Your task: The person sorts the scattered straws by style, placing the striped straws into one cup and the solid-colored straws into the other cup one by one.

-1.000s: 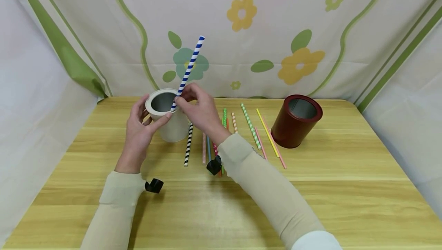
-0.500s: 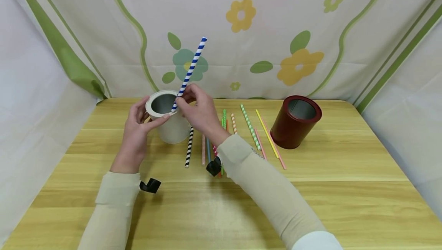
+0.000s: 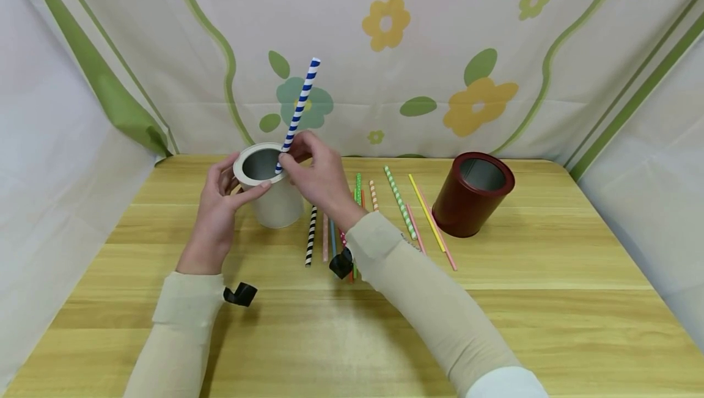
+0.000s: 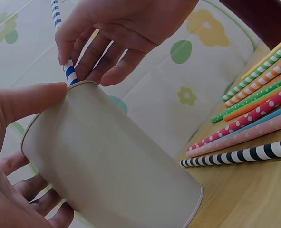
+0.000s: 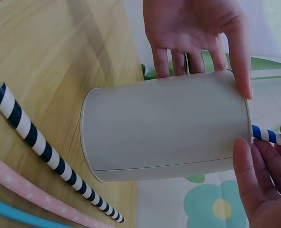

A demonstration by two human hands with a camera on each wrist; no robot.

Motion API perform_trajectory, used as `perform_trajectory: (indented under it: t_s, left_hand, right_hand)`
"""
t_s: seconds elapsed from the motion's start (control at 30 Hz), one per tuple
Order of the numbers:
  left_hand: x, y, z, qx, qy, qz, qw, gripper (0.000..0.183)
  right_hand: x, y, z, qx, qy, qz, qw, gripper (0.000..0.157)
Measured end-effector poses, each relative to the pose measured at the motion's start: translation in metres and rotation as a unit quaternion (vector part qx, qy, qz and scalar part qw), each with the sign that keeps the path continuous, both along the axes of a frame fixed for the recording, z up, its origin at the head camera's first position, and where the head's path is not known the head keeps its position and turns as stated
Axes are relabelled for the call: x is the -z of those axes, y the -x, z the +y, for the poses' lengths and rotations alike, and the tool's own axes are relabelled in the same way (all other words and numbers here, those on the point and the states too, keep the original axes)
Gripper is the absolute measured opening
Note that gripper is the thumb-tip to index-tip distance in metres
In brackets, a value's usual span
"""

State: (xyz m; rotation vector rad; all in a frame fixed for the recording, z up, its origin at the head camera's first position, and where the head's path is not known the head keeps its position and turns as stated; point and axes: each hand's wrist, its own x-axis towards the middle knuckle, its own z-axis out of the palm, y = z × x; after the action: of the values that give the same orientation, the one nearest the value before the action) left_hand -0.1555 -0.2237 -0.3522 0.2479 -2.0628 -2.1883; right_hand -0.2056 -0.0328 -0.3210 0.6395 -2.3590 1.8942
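Observation:
My left hand (image 3: 217,208) holds an off-white can (image 3: 276,205) on the left part of the table, thumb at the rim and fingers around its far side. Above the can's right rim, my right hand (image 3: 321,175) pinches a blue-and-white striped paper straw (image 3: 301,101) near its lower end. The straw stands up, leaning slightly right. Its lower end meets the inner right edge of the rim; in the left wrist view, the rim hides the tip of the straw (image 4: 70,72). A black-and-white striped straw (image 3: 311,239) lies beside the can's base.
Several coloured straws lie mid-table, partly under my right forearm, including a green striped straw (image 3: 400,202) and a yellow straw (image 3: 426,211). A dark red can (image 3: 464,208) stands to their right. A flowered cloth (image 3: 352,31) hangs behind the wooden table (image 3: 550,337).
The blue-and-white straw's top has swung left, so it stands more upright, and its lower end has shifted from atop the rim to its inner edge. The black-and-white straw has moved right.

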Motion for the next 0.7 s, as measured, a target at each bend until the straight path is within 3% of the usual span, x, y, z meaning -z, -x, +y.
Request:
perform_trajectory:
  t_s: [0.27, 0.7]
  left_hand:
    - [0.0009, -0.0003, 0.0002, 0.005, 0.005, 0.001, 1.0, 0.088]
    - [0.0, -0.0018, 0.0004, 0.009, 0.014, 0.0, 0.9999, 0.089]
  right_hand:
    - [-0.0034, -0.0004, -0.0045, 0.027, -0.038, 0.024, 0.999, 0.017]
    - [-0.0053, -0.0021, -0.0047, 0.023, -0.045, 0.012, 0.999, 0.027]
